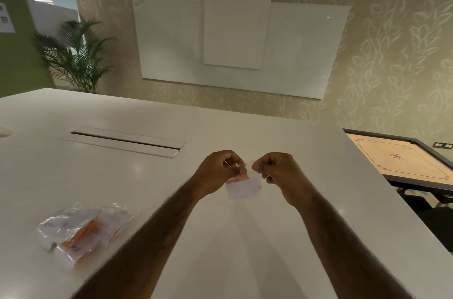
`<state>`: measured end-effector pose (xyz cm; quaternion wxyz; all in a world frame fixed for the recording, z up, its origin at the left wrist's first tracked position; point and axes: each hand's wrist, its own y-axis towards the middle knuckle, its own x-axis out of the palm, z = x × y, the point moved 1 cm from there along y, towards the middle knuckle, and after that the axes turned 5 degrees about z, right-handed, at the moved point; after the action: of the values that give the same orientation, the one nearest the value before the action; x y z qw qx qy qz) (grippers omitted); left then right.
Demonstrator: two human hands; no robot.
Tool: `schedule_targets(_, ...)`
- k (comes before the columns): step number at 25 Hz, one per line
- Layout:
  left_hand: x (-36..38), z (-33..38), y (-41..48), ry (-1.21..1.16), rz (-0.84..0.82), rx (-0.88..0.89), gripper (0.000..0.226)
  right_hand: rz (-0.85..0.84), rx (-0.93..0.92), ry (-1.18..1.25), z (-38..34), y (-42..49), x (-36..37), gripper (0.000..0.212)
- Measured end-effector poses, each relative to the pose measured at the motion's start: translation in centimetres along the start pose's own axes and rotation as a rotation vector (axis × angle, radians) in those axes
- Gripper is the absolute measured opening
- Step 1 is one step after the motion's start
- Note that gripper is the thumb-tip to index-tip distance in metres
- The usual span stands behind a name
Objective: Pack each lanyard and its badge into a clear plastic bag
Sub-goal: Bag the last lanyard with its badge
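Head view, one frame, some motion blur at the fingers.

You held both hands raised over the white tabletop (220, 237), close together, knuckles facing the camera. Your left hand (219, 172) and right hand (278, 172) each had the fingers curled in, and each pinched one side of the top edge of a clear plastic bag (245, 183). The hands were near each other but not touching, with the bag mouth stretched between them. I could not tell whether the mouth was sealed or apart, as the film there was too faint.

The bag hung down from your fingertips, off the tabletop. Inside it sat a white badge (241, 192), lying roughly flat-on to the camera, with an orange lanyard (241, 178) bunched above it, just under your left fingers. The writing on the badge was too small to read.

To your left, near the front of the tabletop and well apart from the hands, lay a pile of packed bags (81, 230). They were clear film over white cards and orange strap, overlapping each other.

Further back on the tabletop there was a long grey cable hatch (122, 143) set flush into the surface.

Behind the tabletop there were whiteboards (235, 29) on a leaf-patterned wall, a potted palm (73, 58) at the left, and a carrom board (402, 161) at the right, lower than the tabletop.
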<state>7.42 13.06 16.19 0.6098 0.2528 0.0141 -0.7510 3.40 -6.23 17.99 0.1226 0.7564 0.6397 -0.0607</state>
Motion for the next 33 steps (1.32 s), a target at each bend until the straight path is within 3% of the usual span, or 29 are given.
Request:
schedule_targets(5, 0.8, 1.1, 0.1, 0.088, -0.003, 0.084, 0.006, 0.025, -0.081, -0.137, -0.4, -0.2, 0.2, 0.008)
schedule_targets(10, 1.1, 1.1, 0.4, 0.131, -0.025, 0.065, 0.006, -0.047, -0.045, -0.111, -0.5, -0.6, -0.4, 0.009)
schedule_targets(21, 1.0, 1.2, 0.3, 0.22, -0.033, 0.236, 0.011, 0.046, -0.043, -0.182, -1.1, -0.7, -0.3, 0.011)
schedule_targets(33, -1.0, -0.2, -0.3, 0.253, -0.108, 0.208, 0.006, 0.088, 0.016, -0.113, 0.3, -1.0, -0.8, 0.009)
